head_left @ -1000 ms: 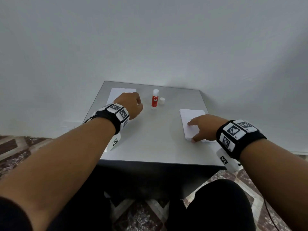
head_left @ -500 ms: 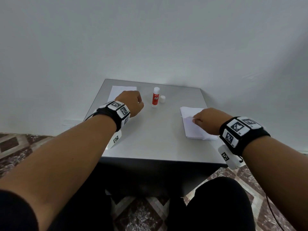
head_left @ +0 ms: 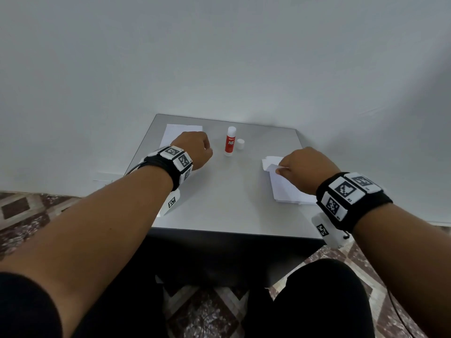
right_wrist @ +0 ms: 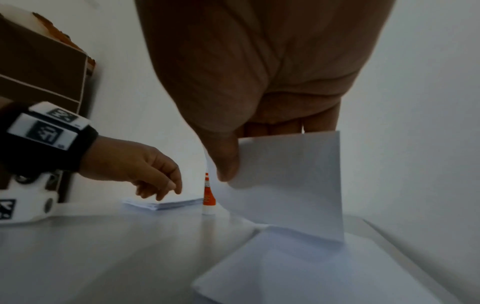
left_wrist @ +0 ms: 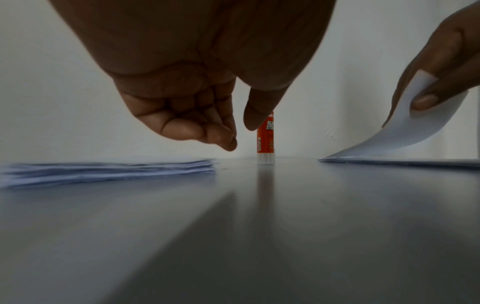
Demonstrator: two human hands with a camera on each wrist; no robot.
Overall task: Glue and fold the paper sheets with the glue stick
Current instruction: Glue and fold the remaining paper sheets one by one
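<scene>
On the grey table point(head_left: 219, 206), head view: uncapped red-and-white glue stick point(head_left: 230, 141) stands mid-back, right hand point(head_left: 308, 170) pinching the top white paper sheet point(head_left: 273, 167). Left wrist view: left hand point(left_wrist: 187, 115) loosely curled, empty. Right wrist view: sheet corner lifted off the white paper stack point(right_wrist: 311, 273). Step looks like sheet pick-up; next probably needs it laid centre, then glue.

Grey table point(head_left: 214, 196) w/ glue stick point(head_left: 230, 141), cap point(head_left: 240, 144), two paper stacks point(head_left: 285, 189).
</scene>
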